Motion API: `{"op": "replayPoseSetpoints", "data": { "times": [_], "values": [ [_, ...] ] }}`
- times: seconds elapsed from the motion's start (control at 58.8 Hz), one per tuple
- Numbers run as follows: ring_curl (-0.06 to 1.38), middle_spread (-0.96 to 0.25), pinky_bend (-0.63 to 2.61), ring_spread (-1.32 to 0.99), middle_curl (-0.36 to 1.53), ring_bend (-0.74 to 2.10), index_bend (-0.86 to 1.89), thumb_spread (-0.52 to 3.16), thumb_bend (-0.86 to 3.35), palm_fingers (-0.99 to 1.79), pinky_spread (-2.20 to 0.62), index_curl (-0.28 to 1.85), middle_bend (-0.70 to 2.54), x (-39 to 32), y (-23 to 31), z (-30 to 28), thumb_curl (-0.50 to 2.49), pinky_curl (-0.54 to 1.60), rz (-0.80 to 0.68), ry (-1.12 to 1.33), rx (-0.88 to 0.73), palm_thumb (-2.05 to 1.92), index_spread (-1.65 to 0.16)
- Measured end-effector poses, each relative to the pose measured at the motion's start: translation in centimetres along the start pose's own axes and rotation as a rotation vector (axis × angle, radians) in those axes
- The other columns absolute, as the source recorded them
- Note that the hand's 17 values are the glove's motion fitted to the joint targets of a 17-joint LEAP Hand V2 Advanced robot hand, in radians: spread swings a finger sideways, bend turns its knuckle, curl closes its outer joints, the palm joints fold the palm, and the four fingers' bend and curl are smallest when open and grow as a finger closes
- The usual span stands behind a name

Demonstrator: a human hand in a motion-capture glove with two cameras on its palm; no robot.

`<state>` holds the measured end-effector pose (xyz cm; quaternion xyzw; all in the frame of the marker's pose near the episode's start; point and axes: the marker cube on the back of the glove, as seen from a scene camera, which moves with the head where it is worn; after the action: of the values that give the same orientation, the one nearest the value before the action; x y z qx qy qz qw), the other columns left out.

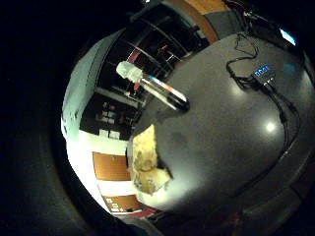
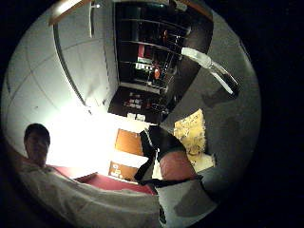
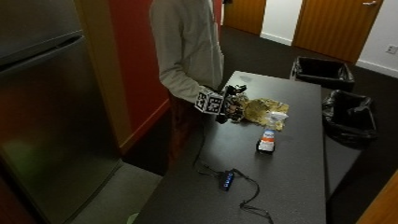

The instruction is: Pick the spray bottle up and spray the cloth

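Bottle (image 3: 266, 140) stands upright on table (image 3: 292, 186), untouched, near right hand (image 3: 229, 108) and past the cloth (image 3: 264, 111). Hand hovers at table edge just beside the crumpled yellow cloth; can't tell whether its fingers are curled. Black cable box (image 3: 227, 180) lies farther off.

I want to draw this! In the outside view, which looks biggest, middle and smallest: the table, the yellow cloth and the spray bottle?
1. Table: biggest by far.
2. Yellow cloth.
3. Spray bottle: smallest, though it stands nearer the camera than the cloth.
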<state>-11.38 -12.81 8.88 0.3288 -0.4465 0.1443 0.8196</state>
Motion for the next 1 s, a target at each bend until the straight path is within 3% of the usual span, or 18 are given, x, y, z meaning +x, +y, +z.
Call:
{"op": "replayPoseSetpoints", "data": {
  "times": [0.459,1.004],
  "values": [
    [0.31,-0.03,0.44,0.0,0.35,0.46,0.11,0.93,-0.03,0.12,0.17,0.19,0.26,4.1,-0.7,8.8,0.37,0.35,0.213,-0.112,0.227,0.59,-0.29],
    [0.31,-0.05,0.43,-0.02,0.36,0.48,0.13,0.91,-0.03,0.16,0.16,0.2,0.26,5.0,-7.1,16.5,0.38,0.35,0.257,-0.165,0.377,0.61,-0.26]
  ]
}}
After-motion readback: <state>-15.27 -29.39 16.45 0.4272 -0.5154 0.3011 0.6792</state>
